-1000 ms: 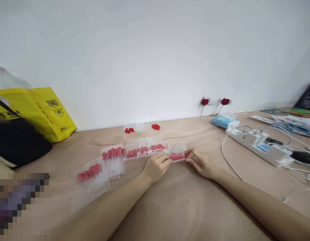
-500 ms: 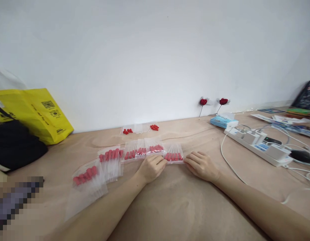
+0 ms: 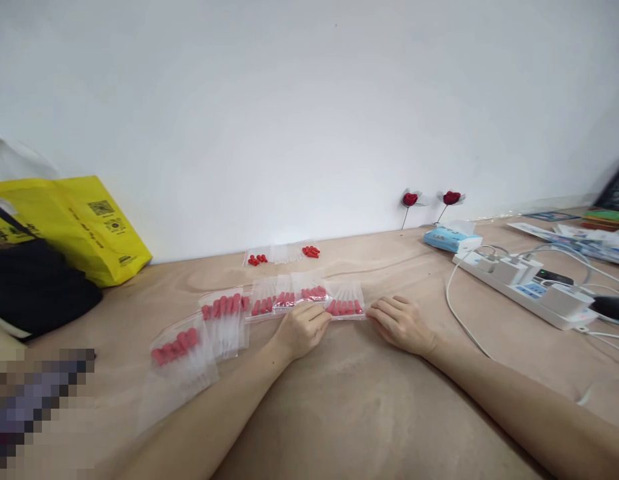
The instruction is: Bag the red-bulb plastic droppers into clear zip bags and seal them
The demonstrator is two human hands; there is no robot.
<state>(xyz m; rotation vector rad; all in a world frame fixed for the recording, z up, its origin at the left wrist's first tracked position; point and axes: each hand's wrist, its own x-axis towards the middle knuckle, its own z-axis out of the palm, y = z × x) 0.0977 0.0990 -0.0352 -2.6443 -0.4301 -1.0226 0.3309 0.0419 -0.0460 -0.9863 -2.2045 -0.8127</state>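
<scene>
A small clear zip bag with several red-capped clear tubes lies flat on the tan table, at the right end of a row of like bags. My left hand has its fingers curled and touches the bag's near left corner. Just right of the bag, my right hand rests on the table with its fingers loosely spread and nothing in it.
More bags of tubes lie to the left, with loose red caps by the wall. A yellow bag and a black bag stand at far left. A power strip with cables, a blue tissue pack and two red flowers are on the right.
The bag held up between both hands a second ago now lies flat on the table. My right hand has let go and rests beside it.
</scene>
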